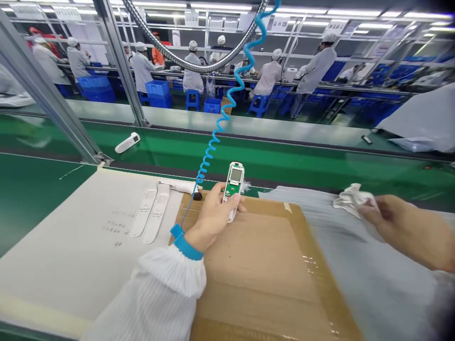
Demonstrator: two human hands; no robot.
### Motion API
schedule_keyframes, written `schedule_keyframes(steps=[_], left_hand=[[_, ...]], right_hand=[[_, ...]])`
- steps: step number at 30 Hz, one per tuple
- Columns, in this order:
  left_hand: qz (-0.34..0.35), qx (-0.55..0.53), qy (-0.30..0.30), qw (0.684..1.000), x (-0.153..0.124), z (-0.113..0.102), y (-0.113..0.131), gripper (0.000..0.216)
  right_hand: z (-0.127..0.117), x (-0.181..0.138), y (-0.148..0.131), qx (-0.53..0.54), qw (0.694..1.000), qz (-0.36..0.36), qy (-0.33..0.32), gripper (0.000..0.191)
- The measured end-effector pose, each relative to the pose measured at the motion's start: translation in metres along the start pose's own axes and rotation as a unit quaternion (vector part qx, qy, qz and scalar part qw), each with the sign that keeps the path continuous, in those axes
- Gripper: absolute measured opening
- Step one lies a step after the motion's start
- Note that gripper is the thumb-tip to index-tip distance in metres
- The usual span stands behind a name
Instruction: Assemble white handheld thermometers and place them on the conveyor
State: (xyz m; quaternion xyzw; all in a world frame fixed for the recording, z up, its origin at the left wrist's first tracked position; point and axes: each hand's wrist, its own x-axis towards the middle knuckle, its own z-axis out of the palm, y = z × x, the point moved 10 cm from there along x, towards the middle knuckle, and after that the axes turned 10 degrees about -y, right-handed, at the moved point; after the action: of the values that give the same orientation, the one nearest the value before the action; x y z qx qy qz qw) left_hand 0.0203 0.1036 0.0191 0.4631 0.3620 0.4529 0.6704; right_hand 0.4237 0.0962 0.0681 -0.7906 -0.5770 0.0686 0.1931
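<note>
My left hand is closed around the lower end of an open white handheld device, whose green circuit board and small grey screen face up. It holds the device over the far edge of a brown cardboard sheet. A blue wrist strap on that arm runs up a coiled blue cord. My right hand, out to the right and blurred, pinches a crumpled white cloth over a grey sheet.
Two white elongated shell pieces lie on a white mat at left. A finished white device rests on the green conveyor belt. A slanted metal post stands at left. Workers in white sit at benches beyond.
</note>
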Motion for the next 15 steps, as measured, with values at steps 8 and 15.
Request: schedule_keyframes(steps=[8,15], left_hand=[[-0.007,0.104,0.032,0.994,0.003,-0.01,-0.007,0.038],[-0.055,0.133,0.067,0.987,0.005,-0.025,-0.015,0.036]], right_hand=[[0.102,-0.057,-0.2,0.594,0.772,-0.066,-0.216,0.045],[0.146,-0.086,-0.243,0.697,0.651,-0.122,-0.275,0.038]])
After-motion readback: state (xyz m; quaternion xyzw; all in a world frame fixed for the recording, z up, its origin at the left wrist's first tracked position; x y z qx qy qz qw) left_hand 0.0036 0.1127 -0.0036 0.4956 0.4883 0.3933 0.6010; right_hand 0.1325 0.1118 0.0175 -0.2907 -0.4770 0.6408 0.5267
